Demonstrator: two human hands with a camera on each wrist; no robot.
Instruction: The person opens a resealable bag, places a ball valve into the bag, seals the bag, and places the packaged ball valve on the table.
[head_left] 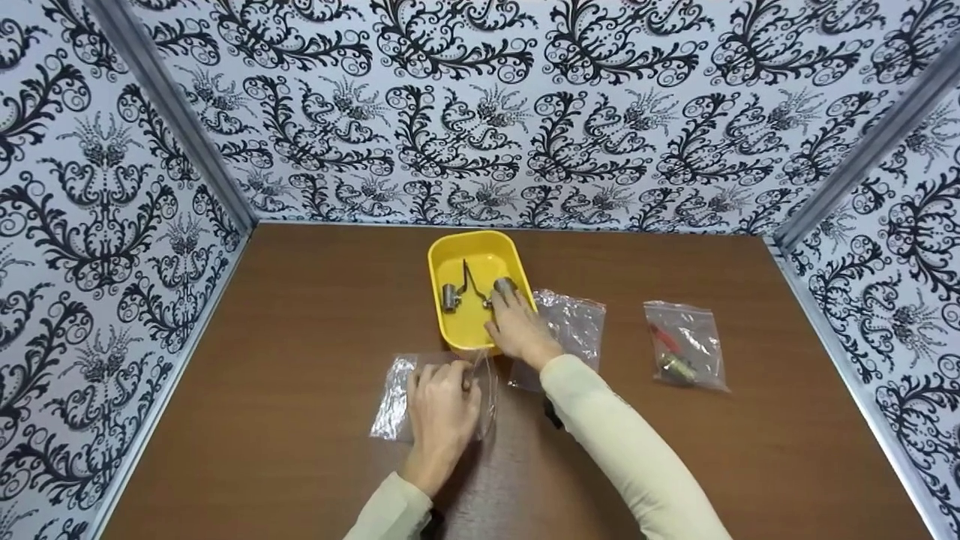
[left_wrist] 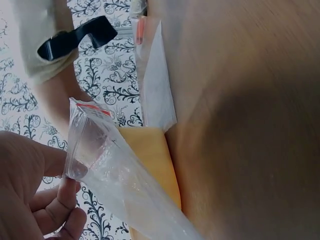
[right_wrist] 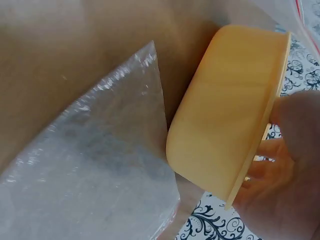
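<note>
In the head view, a yellow tray holds two metal pipe fittings with thin, dark, bent levers, likely valves. The left fitting lies apart from my hands. At the right fitting, my right hand reaches over the tray rim, fingertips against the metal and thumb apart; the right wrist view hides the fingertips behind the tray wall. My left hand pinches the edge of a clear zip bag near its red-lined mouth, in front of the tray. That bag looks empty.
Another clear zip bag lies flat by the tray's right side, partly under my right forearm. Farther right, a zip bag contains a brass-coloured fitting and a red piece. Patterned walls enclose the brown table.
</note>
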